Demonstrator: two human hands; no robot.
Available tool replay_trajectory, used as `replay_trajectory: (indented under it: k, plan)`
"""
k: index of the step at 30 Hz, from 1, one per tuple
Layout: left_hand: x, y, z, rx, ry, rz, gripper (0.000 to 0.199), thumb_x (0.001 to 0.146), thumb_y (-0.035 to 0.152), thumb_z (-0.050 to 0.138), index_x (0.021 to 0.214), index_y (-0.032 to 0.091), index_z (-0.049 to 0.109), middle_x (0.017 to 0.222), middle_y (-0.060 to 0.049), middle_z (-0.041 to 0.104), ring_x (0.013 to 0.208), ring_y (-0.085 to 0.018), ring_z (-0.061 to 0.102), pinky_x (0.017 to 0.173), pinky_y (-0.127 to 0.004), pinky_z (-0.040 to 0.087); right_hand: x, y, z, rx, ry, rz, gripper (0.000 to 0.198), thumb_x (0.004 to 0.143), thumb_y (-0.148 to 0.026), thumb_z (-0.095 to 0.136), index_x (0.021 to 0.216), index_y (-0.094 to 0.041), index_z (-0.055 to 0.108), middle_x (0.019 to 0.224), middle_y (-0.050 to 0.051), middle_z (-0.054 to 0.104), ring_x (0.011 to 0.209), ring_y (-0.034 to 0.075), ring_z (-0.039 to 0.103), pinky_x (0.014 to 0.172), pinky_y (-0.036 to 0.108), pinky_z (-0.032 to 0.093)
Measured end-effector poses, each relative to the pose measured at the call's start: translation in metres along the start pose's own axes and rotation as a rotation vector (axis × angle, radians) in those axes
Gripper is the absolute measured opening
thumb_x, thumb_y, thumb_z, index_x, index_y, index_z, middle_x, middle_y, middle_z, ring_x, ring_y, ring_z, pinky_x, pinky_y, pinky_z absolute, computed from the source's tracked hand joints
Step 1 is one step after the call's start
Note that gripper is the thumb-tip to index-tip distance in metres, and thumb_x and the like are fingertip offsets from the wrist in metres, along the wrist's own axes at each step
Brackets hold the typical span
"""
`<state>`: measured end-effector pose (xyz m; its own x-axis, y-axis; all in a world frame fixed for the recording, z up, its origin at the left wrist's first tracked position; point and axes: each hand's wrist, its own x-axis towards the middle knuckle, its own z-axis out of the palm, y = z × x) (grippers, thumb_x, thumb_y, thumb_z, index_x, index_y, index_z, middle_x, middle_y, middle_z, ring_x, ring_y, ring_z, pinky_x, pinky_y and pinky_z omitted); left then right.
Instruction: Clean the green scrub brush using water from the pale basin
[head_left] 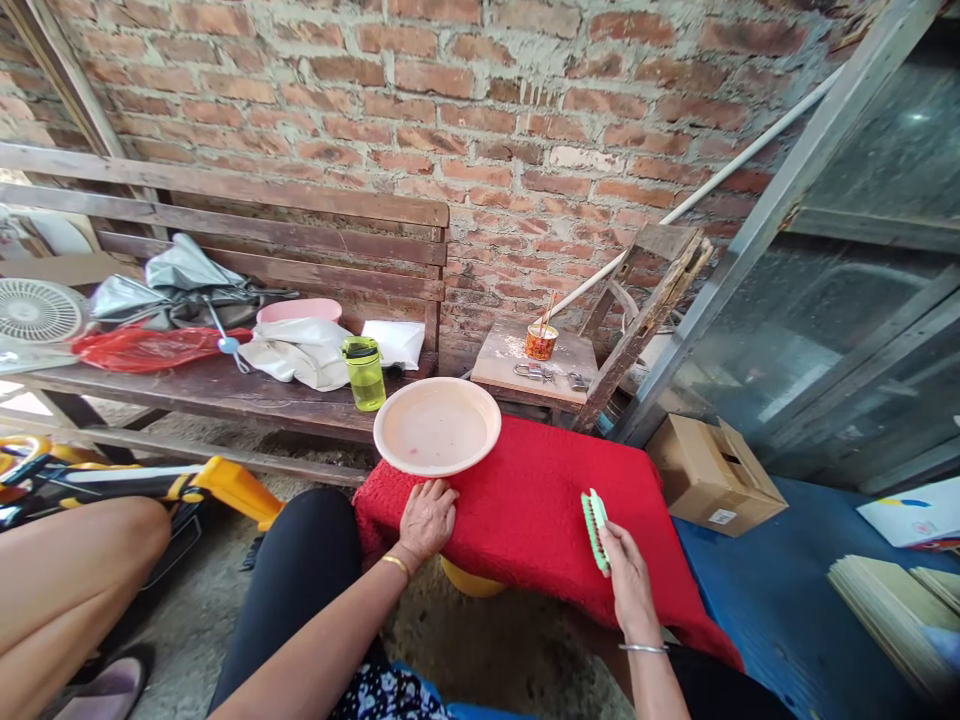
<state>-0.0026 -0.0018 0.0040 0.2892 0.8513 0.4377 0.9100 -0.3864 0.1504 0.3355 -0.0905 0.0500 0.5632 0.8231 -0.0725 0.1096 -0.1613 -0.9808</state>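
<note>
A red cloth (540, 500) covers the low table in front of me. My left hand (429, 518) lies on its near edge, palm down, just below the rim of a pale basin (437, 468). Its fingers look laid out on the cloth with nothing in them; whether the fingertips touch the basin I cannot tell. Shallow, cloudy water seems to fill the basin. On the right, my right hand (628, 575) grips a light green scrubbing brush (595, 528) above the cloth, its dark bristles turned to the left.
Behind the basin, a green water bottle (365, 375) stands on a wooden bench (225, 395). A small chair (525, 370) holds a paper cup (541, 341) and padlocks (532, 372). To the right are a cardboard box (709, 475) and a blue surface (780, 570). Another person's bare leg (75, 570) is at left.
</note>
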Motion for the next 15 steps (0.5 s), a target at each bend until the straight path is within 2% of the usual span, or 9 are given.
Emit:
replay_trajectory:
  k: [3,8,15]
  plan:
    - [-0.0002,-0.0003,0.0007,0.002,0.004,0.001,0.025,0.086,0.013,0.054,0.099,0.025,0.072,0.099,-0.007,0.067,0.094,-0.025,0.059,0.088,-0.041,0.042,0.0013,0.0017,0.0001,-0.024,-0.080,0.034,0.069,0.064,-0.076,0.069,0.103,-0.019,0.073,0.100,0.007,0.075,0.092,0.027,0.067,0.072,0.033,0.052]
    - [-0.0007,-0.0004,0.0014,0.011,0.006,0.009,0.024,0.088,0.014,0.053,0.100,0.024,0.071,0.100,-0.007,0.067,0.094,-0.025,0.060,0.089,-0.041,0.042,0.0016,0.0018,0.0009,-0.108,-0.113,0.006,0.066,0.063,-0.074,0.069,0.100,-0.019,0.074,0.108,0.011,0.075,0.105,0.031,0.065,0.089,0.040,0.050]
    - [-0.0008,-0.0004,0.0009,0.017,-0.001,0.007,0.024,0.088,0.014,0.052,0.100,0.024,0.071,0.101,-0.007,0.067,0.095,-0.025,0.060,0.089,-0.042,0.041,0.0012,0.0024,-0.0009,-0.127,-0.110,-0.020,0.061,0.066,-0.069,0.068,0.101,-0.019,0.073,0.106,0.010,0.075,0.102,0.031,0.066,0.087,0.039,0.051]
